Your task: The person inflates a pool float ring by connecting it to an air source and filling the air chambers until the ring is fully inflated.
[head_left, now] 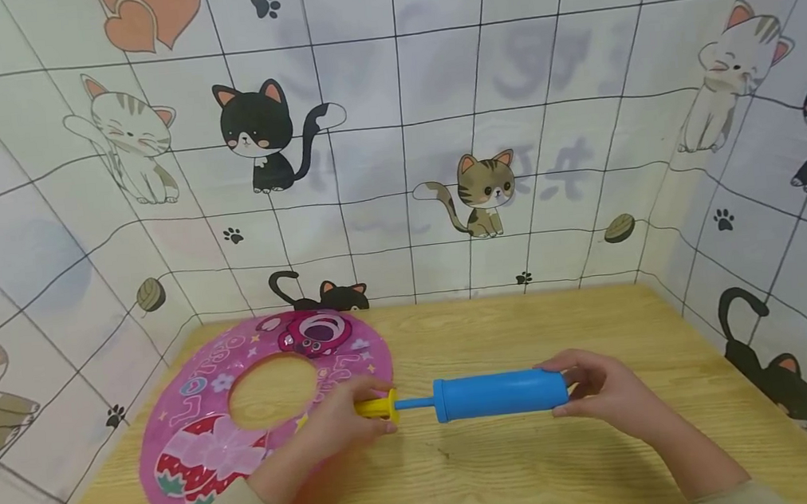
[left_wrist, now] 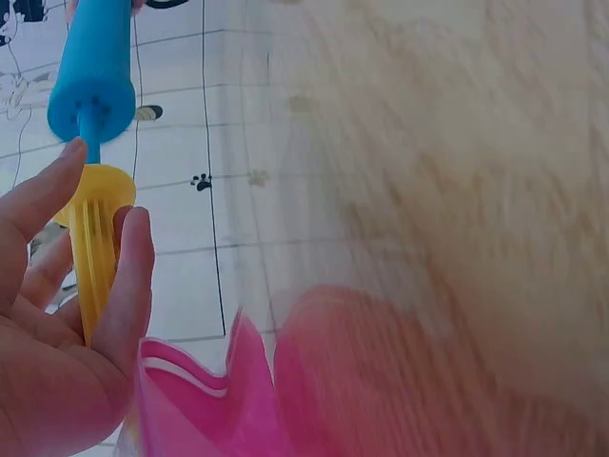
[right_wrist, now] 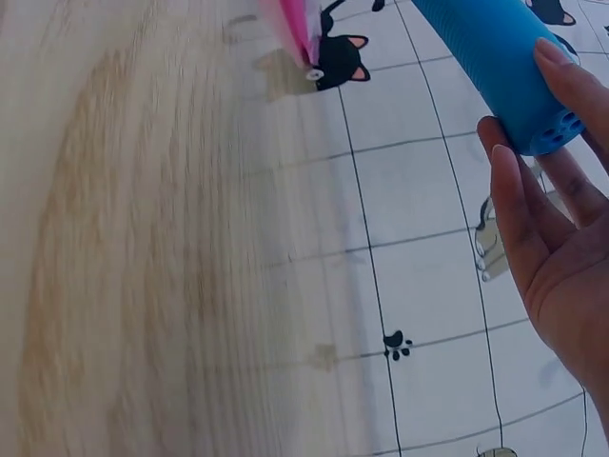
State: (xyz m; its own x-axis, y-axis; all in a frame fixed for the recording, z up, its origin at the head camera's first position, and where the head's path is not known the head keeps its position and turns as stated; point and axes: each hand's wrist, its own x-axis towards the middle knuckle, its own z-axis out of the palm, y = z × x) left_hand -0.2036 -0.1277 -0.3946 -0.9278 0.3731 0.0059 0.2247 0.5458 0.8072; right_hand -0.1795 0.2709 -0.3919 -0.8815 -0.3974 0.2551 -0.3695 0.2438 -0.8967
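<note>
A hand pump with a blue barrel (head_left: 502, 394) and a yellow handle (head_left: 381, 408) is held level above the table in the head view. My left hand (head_left: 342, 421) grips the yellow handle, its fingers curled round it in the left wrist view. A short length of the blue rod (head_left: 415, 403) shows between handle and barrel. My right hand (head_left: 599, 391) pinches the barrel's far end; in the right wrist view, holes show in that end of the blue barrel (right_wrist: 519, 76). Behind my left forearm lies a flat pink swim ring (head_left: 173, 416) printed with strawberries and a bear.
The light wooden table (head_left: 537, 464) runs back to a wall (head_left: 373, 231) covered in a grid and cartoon cats. Side walls of the same print stand left and right. The swim ring covers the table's left part.
</note>
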